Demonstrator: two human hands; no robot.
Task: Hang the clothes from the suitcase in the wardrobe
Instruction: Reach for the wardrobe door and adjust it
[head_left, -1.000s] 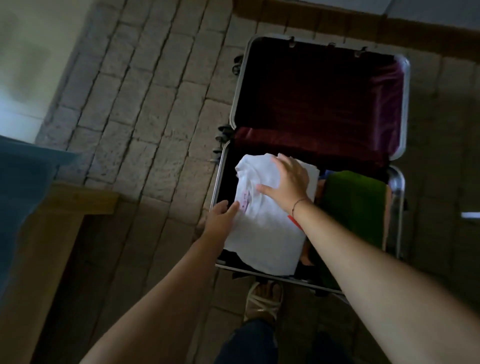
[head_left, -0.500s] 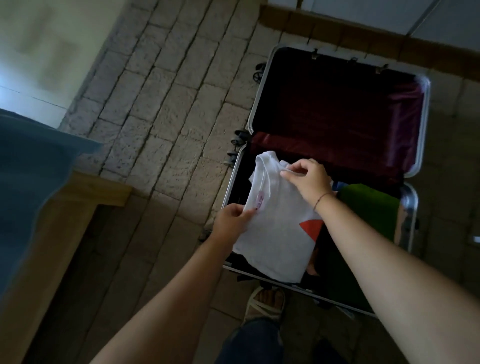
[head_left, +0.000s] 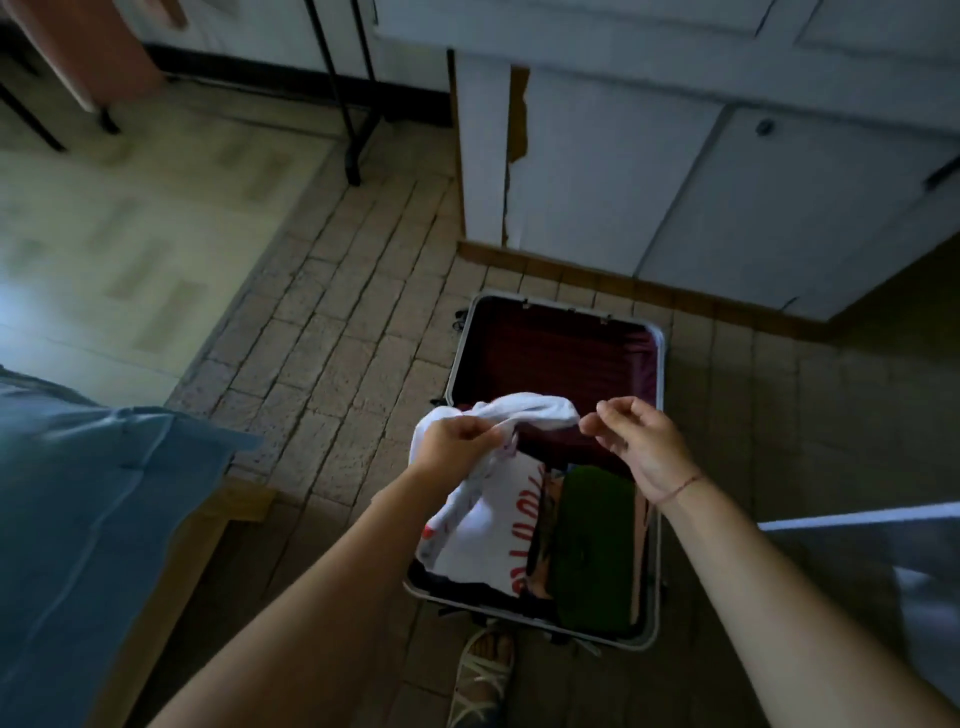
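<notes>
Left hand (head_left: 454, 447) is up over the open suitcase (head_left: 661, 374), gripping a bunched fold of the white shirt (head_left: 488, 525) with the fingers curled tight round the cloth. The rest of the shirt hangs down below that hand, red lettering showing, and its tail reaches the packed half of the case. Right hand (head_left: 641, 444) sits level with the left, a little apart. Thumb and forefinger pinch the far tip of the rolled white edge, and the other fingers are loosely curled. So the shirt is strung between the two hands. Under the right wrist lies a folded green garment (head_left: 592, 545), in the case just beside the shirt's tail. Beyond both hands the dark red lid lining (head_left: 561, 358) lies open, and further off stand the white wardrobe doors (head_left: 597, 171). Left of the left forearm there's a bed (head_left: 78, 519) under a blue sheet, and beneath the arms a sandalled foot (head_left: 483, 670) on the tiled floor (head_left: 337, 364)
</notes>
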